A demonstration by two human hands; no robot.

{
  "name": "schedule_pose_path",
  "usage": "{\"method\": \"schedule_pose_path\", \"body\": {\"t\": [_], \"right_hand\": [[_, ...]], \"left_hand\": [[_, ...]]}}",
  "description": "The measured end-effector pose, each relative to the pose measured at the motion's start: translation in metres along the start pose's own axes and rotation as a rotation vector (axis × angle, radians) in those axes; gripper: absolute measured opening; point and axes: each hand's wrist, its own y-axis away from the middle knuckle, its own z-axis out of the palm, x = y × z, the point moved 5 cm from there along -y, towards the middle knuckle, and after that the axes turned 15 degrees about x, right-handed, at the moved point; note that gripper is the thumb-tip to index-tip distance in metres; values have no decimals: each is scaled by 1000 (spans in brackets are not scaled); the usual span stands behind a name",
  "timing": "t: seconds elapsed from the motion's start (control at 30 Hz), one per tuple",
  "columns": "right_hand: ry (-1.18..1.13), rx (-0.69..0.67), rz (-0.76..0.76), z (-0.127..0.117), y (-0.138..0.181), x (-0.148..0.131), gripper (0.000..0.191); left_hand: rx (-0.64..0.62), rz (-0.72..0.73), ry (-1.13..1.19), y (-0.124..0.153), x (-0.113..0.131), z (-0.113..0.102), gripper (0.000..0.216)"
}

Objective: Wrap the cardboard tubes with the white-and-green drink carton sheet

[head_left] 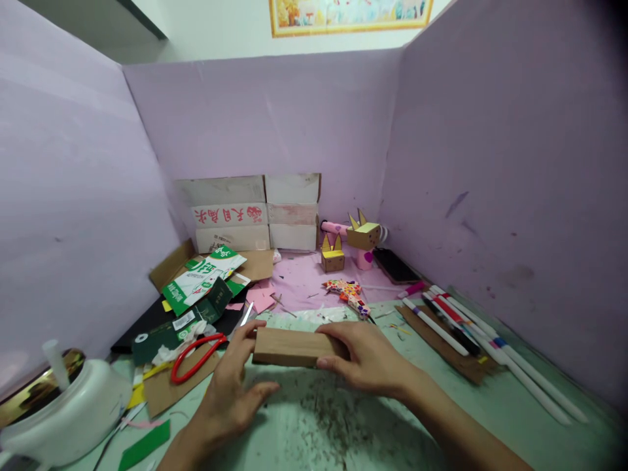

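A long, narrow brown cardboard box (287, 347) is held level above the middle of the table. My right hand (363, 356) grips its right end, thumb on the near side and fingers over the top. At the opposite end, the fingers of my left hand (240, 386) lie along the box's edge, while its thumb points away from it, spread and free. Just beyond my left hand are red-handled scissors (199, 356), their blades pointing away from me. Past the box lie colourful patterned paper pieces (343, 288).
Left are a white glue-gun-like device (73, 418), a green strip (144, 446) and a heap of cut packaging (203, 278). Markers (466, 320) lie right, near a dark phone (395, 265). Small cardboard animal-eared figures (332, 258) stand at the back before purple panels (275, 118).
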Motion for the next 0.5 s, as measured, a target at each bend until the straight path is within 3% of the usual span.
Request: {"method": "schedule_pose_path", "body": {"t": [0.17,0.27,0.37,0.5], "right_hand": [[146,12,-35,-2,1,1,41],[174,-44,-112,5,3,-11,35],[194,-85,-185,13,5,-24,31],[225,-88,-224,19,7,-30,32]], "left_hand": [[77,-147,143,1,-11,-6,47],[-3,-4,14,3,0,3,55],[-149,188,-120,6,14,17,46],[-226,282,-164,4,22,23,38]]}}
